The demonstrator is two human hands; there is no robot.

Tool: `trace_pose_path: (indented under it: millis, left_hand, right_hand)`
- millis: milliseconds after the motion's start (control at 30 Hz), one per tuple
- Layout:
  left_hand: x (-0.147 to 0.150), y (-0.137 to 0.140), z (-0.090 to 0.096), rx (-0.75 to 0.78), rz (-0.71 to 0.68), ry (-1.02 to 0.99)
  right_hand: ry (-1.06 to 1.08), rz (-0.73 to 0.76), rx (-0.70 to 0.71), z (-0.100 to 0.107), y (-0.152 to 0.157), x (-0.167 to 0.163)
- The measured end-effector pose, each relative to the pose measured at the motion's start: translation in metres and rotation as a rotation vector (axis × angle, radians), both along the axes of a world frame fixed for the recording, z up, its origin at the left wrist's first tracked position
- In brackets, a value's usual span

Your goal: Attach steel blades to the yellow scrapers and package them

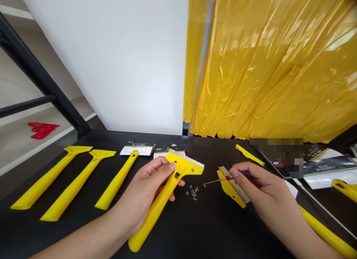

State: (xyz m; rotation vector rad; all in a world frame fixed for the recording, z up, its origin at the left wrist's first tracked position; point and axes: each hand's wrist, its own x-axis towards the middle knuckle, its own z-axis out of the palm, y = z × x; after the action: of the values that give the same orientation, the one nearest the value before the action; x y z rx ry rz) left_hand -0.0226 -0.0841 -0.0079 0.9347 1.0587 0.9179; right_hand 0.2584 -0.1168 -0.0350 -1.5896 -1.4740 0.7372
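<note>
My left hand [149, 190] is closed around a yellow scraper [156, 214], its thumb pressed on the wide head. A metal blade edge shows along the head, and a screw sits near its right end. My right hand [260, 188] grips a small screwdriver [216, 181] whose thin shaft points left toward the scraper. At the shaft's tip is a small bit, possibly a screw; it is too small to tell. Under the screwdriver lies a yellow plate [235, 196] with a metal strip [242, 191] across it. Between my hands, several small screws and nuts [193, 194] lie loose on the black table.
Three yellow handles, among them a scraper handle [52, 177], lie at left. Printed cards [136, 150] rest behind. At right are a yellow strip [249, 155], a partly blurred device with a white cable [320, 201], and more packaging [326, 173]. Yellow plastic sheeting [264, 65] hangs behind.
</note>
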Motion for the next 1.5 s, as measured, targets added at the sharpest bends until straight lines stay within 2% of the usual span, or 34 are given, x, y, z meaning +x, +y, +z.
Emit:
trace_pose_path:
  millis: [233,500,800,1200,1500]
  left_hand:
    - [-0.001,0.000,-0.002,0.001,0.000,-0.005]
    - [0.000,0.000,-0.002,0.000,0.005,0.002]
    - [0.000,0.000,-0.001,-0.008,0.005,0.005]
    - [0.001,-0.002,0.001,-0.009,-0.003,0.000]
    - [0.001,-0.001,0.000,-0.004,-0.005,-0.013]
  right_hand:
    - [-0.034,-0.016,-0.015,0.001,0.002,0.001]
    - [0.100,0.022,-0.065,-0.006,0.005,0.003]
    - [0.074,0.017,-0.068,-0.004,0.006,0.005]
    - [0.179,-0.015,-0.085,0.009,0.000,-0.015]
    - [0.218,-0.042,-0.061,0.006,0.001,-0.017]
